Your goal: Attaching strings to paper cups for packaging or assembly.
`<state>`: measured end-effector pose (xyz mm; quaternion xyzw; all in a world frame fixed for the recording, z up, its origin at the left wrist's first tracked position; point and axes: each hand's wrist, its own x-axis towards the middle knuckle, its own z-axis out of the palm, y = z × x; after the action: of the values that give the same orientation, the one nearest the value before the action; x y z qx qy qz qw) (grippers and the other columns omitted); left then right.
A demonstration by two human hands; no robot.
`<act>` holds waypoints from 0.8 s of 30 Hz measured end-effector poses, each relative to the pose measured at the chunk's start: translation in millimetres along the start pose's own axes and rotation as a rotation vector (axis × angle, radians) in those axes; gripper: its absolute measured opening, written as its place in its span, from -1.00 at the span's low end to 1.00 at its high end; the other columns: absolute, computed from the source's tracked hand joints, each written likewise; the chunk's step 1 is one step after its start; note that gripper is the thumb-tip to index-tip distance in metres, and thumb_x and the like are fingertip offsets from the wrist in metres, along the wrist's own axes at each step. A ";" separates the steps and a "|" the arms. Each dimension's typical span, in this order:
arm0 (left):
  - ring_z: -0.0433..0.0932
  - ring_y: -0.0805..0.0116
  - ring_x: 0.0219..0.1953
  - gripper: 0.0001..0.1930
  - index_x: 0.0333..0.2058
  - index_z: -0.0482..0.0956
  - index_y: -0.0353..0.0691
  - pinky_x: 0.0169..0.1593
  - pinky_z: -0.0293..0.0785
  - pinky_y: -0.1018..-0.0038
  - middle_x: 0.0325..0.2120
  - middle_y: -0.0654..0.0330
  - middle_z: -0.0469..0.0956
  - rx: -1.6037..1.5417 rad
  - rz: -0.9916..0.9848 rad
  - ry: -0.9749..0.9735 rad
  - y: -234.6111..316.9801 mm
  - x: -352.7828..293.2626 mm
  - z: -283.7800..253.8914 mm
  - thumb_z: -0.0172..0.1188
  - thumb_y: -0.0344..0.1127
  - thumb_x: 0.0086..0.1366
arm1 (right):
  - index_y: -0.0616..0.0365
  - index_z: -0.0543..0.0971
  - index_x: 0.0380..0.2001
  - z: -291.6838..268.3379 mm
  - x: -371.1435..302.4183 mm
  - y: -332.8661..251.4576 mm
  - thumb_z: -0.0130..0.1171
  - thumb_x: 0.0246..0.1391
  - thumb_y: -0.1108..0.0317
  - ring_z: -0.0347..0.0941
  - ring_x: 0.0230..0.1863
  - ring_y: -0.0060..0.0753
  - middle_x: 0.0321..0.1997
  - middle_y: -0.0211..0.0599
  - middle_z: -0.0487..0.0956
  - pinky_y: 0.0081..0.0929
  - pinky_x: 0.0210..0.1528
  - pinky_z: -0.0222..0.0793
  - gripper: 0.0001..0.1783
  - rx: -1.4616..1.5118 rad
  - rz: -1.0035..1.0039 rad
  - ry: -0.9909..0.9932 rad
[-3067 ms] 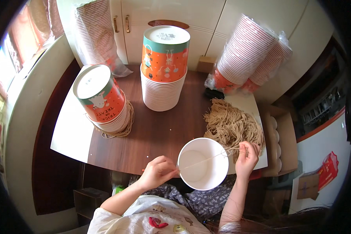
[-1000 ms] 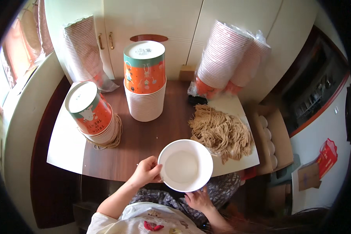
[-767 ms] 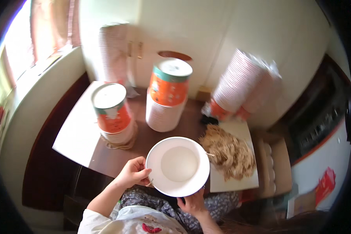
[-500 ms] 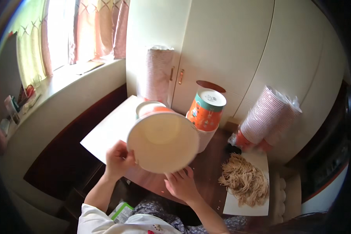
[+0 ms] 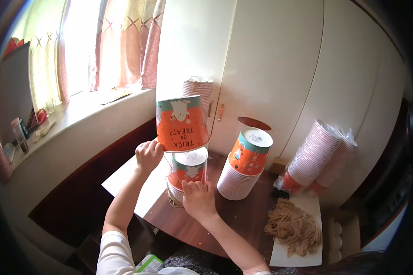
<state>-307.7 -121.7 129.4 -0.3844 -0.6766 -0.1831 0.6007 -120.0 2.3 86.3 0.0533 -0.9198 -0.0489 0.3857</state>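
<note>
An orange paper bucket point(image 5: 182, 126) with a teal band, a pale cartoon figure and dark upside-down lettering hangs bottom-up, tilted, in front of me. My left hand point(image 5: 149, 156) grips its rim at the lower left. Directly beneath it stands a stack of upturned buckets point(image 5: 186, 174), its top one in the same orange and teal print. My right hand point(image 5: 198, 198) is at the front of that stack, fingers curled; what they pinch, if anything, is hidden. A thin pale line, perhaps cord, runs down near my left hand. Beige cord shows at the stack's base.
To the right stands another stack of upturned buckets point(image 5: 244, 169). Beyond it, plastic-wrapped bucket stacks point(image 5: 309, 153) lean by the cabinet point(image 5: 270, 59). A heap of beige cords point(image 5: 293, 227) lies on a white board point(image 5: 284, 256). A further wrapped stack point(image 5: 199, 87) rises at the back.
The held bucket has turned from showing its open mouth to hanging bottom-up over the left stack. My right hand has left its rim and moved to the front of the stack.
</note>
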 end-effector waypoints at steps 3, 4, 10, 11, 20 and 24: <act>0.39 0.28 -0.64 -0.77 -0.64 0.26 -0.15 -0.56 0.35 0.38 -0.70 0.25 0.28 -0.020 -0.003 0.000 1.9 -10.8 21.0 0.19 -0.38 -0.20 | 0.09 0.39 -0.15 9.0 2.4 1.9 0.14 -0.24 0.25 0.34 -0.24 -0.44 -0.34 -0.40 0.43 -0.25 -0.08 0.15 -0.53 -0.064 0.031 -0.037; 0.39 0.29 -0.64 -0.78 -0.63 0.26 -0.15 -0.56 0.36 0.38 -0.70 0.25 0.28 -0.020 -0.029 -0.010 1.4 -15.3 24.7 0.19 -0.38 -0.19 | 0.09 0.40 -0.15 12.3 2.9 2.4 0.13 -0.23 0.24 0.34 -0.25 -0.44 -0.35 -0.41 0.43 -0.25 -0.07 0.14 -0.54 -0.070 0.036 -0.059; 0.42 0.26 -0.63 -0.81 -0.61 0.29 -0.18 -0.55 0.36 0.36 -0.69 0.22 0.32 0.008 -0.126 -0.119 -5.4 -43.8 31.0 0.18 -0.39 -0.11 | 0.07 0.40 -0.18 30.0 4.6 0.8 0.14 -0.23 0.25 0.34 -0.26 -0.44 -0.39 -0.42 0.44 -0.26 -0.07 0.13 -0.56 -0.025 0.047 -0.042; 0.44 0.30 -0.59 -0.82 -0.60 0.30 -0.14 -0.58 0.36 0.38 -0.66 0.26 0.35 0.036 -0.167 -0.165 -5.8 -53.5 35.4 0.17 -0.35 -0.08 | 0.07 0.40 -0.18 32.8 3.4 0.7 0.14 -0.23 0.25 0.34 -0.26 -0.44 -0.39 -0.42 0.44 -0.26 -0.07 0.13 -0.56 -0.021 0.050 -0.042; 0.48 0.31 -0.56 -0.83 -0.55 0.33 -0.09 -0.62 0.36 0.35 -0.62 0.32 0.41 -0.014 -0.234 -0.255 19.8 -55.8 48.2 0.17 -0.27 -0.02 | 0.03 0.42 -0.21 24.6 -14.4 22.3 0.17 -0.25 0.26 0.36 -0.22 -0.40 -0.37 -0.41 0.45 -0.24 -0.06 0.13 -0.59 -0.054 0.151 -0.117; 0.48 0.31 -0.55 -0.84 -0.53 0.32 -0.10 -0.61 0.38 0.36 -0.60 0.32 0.41 -0.003 -0.197 -0.284 28.5 -52.3 39.4 0.15 -0.27 0.01 | 0.03 0.42 -0.22 24.0 -31.6 37.7 0.19 -0.26 0.27 0.35 -0.19 -0.39 -0.36 -0.40 0.47 -0.25 -0.04 0.12 -0.59 -0.046 0.222 -0.171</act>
<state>-314.0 -91.3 65.2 -0.3393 -0.7887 -0.1860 0.4777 -117.5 45.1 52.2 -0.0619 -0.9482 -0.0313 0.3099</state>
